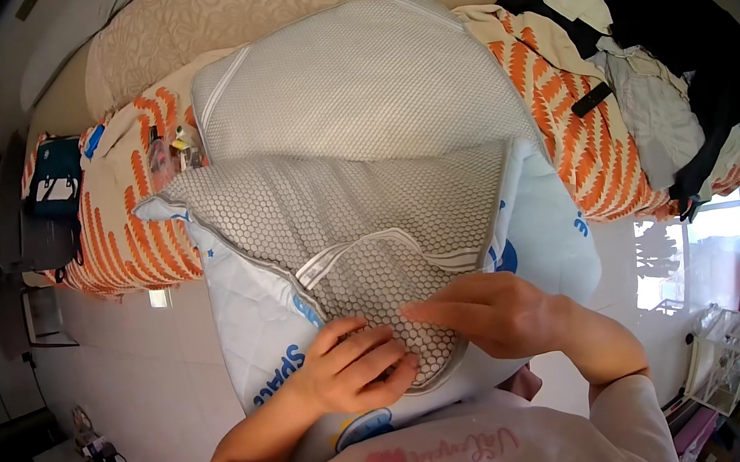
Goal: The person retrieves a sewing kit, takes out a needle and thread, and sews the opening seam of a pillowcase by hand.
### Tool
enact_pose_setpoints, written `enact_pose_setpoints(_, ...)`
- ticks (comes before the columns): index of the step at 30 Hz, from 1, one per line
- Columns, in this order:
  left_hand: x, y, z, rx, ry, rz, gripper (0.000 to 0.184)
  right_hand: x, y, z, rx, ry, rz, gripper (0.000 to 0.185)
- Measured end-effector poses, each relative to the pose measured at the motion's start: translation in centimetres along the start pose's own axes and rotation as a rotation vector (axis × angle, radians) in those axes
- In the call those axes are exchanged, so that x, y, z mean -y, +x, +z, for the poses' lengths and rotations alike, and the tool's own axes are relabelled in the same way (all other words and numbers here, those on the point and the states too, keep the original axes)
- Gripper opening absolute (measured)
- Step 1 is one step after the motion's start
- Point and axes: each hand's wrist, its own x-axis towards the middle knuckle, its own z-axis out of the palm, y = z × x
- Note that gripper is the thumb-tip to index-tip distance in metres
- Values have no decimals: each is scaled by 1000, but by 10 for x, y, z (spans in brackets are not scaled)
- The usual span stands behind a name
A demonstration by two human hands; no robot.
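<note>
A grey honeycomb-mesh cover (276,202) lies across my lap, its near part folded over. Its light blue quilted side (245,315) carries blue lettering and shows at both edges. A pale strap (349,251) arcs across the mesh. My left hand (356,365) is closed at the near left edge of the cover, its fingers curled on the mesh. My right hand (495,313) is closed at the near right, its fingers pressed together and their tips against the mesh. The fingers hide exactly what is pinched there.
Beyond the cover, a large grey mesh pad (357,72) rests on a sofa with an orange-patterned throw (124,232). Dark and pale clothes (686,54) and a black remote (592,100) lie at right. Small bottles (159,157) and a dark bag (55,176) are at left.
</note>
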Motion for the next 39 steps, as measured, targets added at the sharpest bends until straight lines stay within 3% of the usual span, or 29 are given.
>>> enact_pose_setpoints(4, -1, -8, -3, 31, 3, 5, 15, 0, 1, 7, 32, 31, 45, 39)
enact_pose_setpoints(7, -2, -15, -8, 73, -18, -15, 14, -3, 8, 2, 175, 11, -29, 24)
enact_pose_setpoints(16, -3, -21, -10, 119, -21, -61, 16, -2, 17, -4, 324, -12, 42, 21)
enact_pose_setpoints(19, -2, -17, -10, 121, -30, -80, 15, -3, 18, -4, 305, 22, 22, 13)
enact_pose_setpoints(30, 1, -17, -10, 122, -59, -80, 16, -8, 20, 4, 403, -26, -19, 16)
enact_pose_setpoints(33, 4, -8, -15, 197, -84, -192, 18, -6, 25, 2, 418, -67, -43, 14)
enact_pose_setpoints(39, 29, 10, -15, 265, -380, -269, 23, -11, 41, -7, 337, 42, -63, 11)
